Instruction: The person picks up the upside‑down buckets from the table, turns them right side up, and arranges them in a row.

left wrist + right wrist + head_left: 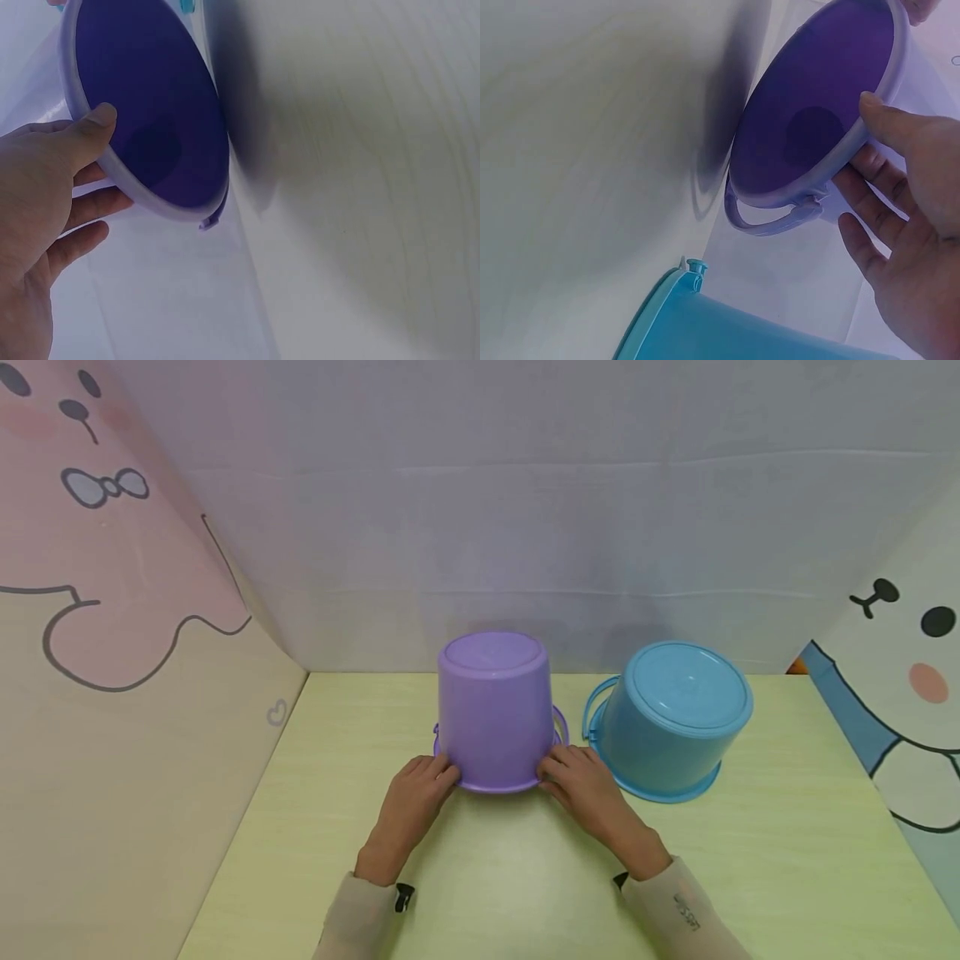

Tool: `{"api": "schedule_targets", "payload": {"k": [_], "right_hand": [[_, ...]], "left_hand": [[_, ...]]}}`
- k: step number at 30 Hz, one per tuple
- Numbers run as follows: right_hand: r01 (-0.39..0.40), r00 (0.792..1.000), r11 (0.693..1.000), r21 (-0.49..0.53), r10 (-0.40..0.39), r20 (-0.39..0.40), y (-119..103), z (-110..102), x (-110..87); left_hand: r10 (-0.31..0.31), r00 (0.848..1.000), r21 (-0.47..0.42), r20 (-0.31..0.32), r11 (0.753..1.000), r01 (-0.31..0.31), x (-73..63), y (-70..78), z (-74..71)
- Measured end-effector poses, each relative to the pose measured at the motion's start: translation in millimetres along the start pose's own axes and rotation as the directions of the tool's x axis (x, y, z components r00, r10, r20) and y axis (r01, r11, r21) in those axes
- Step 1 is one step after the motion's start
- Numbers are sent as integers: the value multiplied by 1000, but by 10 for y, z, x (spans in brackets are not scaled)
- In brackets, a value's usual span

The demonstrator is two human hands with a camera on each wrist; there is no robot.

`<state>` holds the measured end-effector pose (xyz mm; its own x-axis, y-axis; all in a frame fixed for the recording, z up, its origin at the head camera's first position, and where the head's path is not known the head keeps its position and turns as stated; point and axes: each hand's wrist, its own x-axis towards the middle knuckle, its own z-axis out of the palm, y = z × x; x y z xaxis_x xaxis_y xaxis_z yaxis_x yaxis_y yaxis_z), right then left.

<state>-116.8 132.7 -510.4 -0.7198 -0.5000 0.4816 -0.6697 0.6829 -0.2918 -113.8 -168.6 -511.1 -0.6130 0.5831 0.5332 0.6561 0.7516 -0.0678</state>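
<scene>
A purple bucket [495,718] is turned bottom up, tilted, with its near rim raised off the table and its far rim down on it. My left hand [416,797] pinches the near rim on the left, thumb inside and fingers outside, as the left wrist view shows. On the right side of the same rim, my right hand [588,789] grips it likewise, its thumb [881,120] over the edge. The bucket's dark hollow inside [150,97] shows in both wrist views. Its purple handle [769,221] hangs toward the back right.
To the right, a blue bucket [667,743] stands upside down on the pale yellow-green table [480,893], its handle [592,706] toward the purple one. A light fabric wall [480,527] rises behind both. Printed cartoon panels [135,627] flank the table.
</scene>
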Motion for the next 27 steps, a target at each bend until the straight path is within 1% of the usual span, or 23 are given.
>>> {"api": "schedule_targets", "payload": {"k": [5, 12, 21, 27], "right_hand": [[9, 1000, 1000, 16, -9, -29, -5, -15, -2], [13, 999, 1000, 24, -12, -48, -11, -62, -2], [31, 997, 999, 31, -29, -72, -15, -116, 6], [34, 996, 999, 28, -32, -88, -46, -151, 20]], "left_hand": [[5, 1000, -5, -18, 1000, -5, 14, 5, -28], [-1, 1000, -3, -21, 1000, 1, 38, 21, -86], [3, 999, -13, -51, 1000, -4, 40, 23, -109], [-16, 998, -25, -54, 1000, 15, 49, 26, -141]]}}
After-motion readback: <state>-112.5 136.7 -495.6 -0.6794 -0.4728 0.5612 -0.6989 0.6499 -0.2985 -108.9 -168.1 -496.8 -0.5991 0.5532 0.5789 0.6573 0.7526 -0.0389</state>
